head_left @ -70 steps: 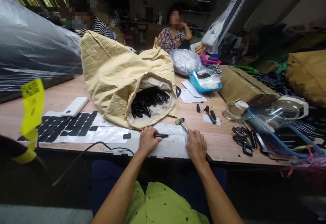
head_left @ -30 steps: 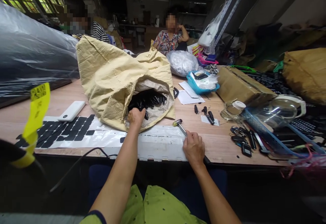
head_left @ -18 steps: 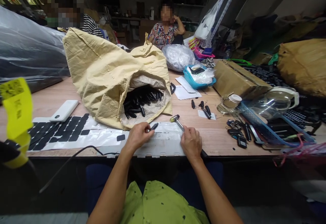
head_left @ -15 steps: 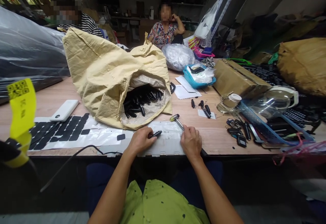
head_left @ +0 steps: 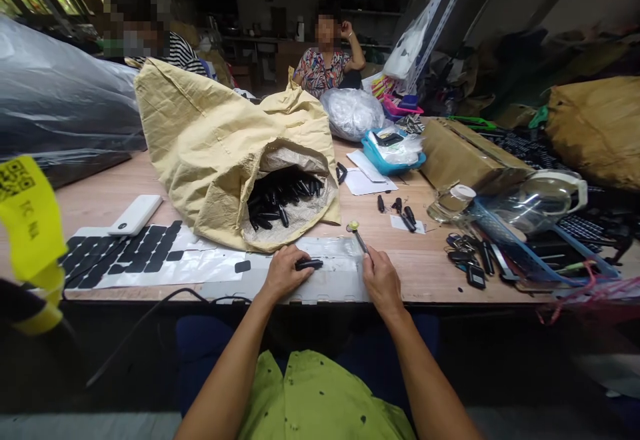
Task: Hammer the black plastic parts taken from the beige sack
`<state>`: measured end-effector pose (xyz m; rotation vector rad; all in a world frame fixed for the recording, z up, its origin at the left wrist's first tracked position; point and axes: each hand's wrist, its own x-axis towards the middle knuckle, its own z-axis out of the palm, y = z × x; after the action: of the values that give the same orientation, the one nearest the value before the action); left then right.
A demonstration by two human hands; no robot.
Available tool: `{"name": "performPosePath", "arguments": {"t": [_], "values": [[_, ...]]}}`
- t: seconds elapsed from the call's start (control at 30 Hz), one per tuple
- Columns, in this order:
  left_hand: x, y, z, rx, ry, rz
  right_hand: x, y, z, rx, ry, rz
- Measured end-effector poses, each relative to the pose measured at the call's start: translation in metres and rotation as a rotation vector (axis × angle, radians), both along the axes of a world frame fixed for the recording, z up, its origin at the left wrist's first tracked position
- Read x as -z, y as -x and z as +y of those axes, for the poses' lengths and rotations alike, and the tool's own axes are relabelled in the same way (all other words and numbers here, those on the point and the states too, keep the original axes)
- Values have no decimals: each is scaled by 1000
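My left hand is closed around a slim black handle-like piece, which lies level on a pale flat board at the table's front edge. In my right hand is a small hammer with a yellowish face, gripped by its metal shaft. The hammer's head is up and to the left of that hand, right of the black piece and apart from it. Beyond both hands, a tan sack lies with its mouth facing me, and many similar black pieces show inside.
On the left are a white power bank and a sheet with black stickers. To the right lie a few loose black pieces, keys, a blue basket, a jug and a cardboard box. Two people sit behind.
My left hand has shifted slightly right, and the black piece has gone from tilted to level on the board. The hammer's head has risen and swung a little right with my right hand.
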<state>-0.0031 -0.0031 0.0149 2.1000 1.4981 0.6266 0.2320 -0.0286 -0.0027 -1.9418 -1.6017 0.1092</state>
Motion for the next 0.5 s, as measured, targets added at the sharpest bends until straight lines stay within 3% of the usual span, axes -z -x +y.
{"name": "performPosePath", "arguments": {"t": [0.1, 0.27, 0.5], "values": [[0, 0, 0, -8, 18, -16, -6, 13, -21, -150, -81, 137], [1, -1, 1, -43, 48, -62, -17, 41, -53, -390, -86, 205], [1, -3, 2, -44, 47, -62, -19, 53, -67, -448, -58, 31]]}}
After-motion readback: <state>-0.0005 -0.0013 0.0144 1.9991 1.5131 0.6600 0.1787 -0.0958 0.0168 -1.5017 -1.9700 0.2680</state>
